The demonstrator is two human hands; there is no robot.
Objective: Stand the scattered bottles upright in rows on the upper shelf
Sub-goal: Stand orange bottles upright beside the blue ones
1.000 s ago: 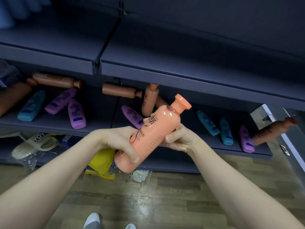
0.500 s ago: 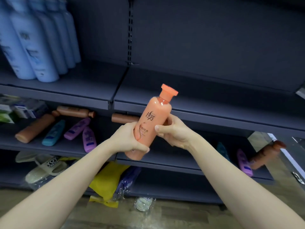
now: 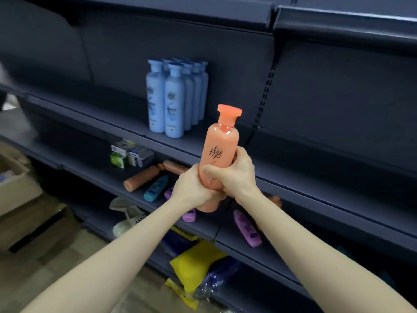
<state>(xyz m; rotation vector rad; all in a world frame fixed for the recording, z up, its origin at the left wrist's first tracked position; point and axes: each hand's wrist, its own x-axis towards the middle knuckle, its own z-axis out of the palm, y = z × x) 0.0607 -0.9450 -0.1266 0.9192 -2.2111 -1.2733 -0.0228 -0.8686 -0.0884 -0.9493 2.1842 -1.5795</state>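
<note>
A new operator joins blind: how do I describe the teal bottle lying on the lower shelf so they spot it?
Find the upright pale blue bottles on the upper shelf, then drop one shelf. Left of the left hand gripping the orange bottle lie several bottles; it is the short teal bottle, between a longer brown bottle and a purple bottle.

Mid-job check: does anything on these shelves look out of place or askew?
Yes. On the lower shelf, a brown bottle, a teal bottle and a purple bottle lie on their sides at odd angles, unlike the blue bottles standing in rows above. The held orange bottle is upright.
</note>
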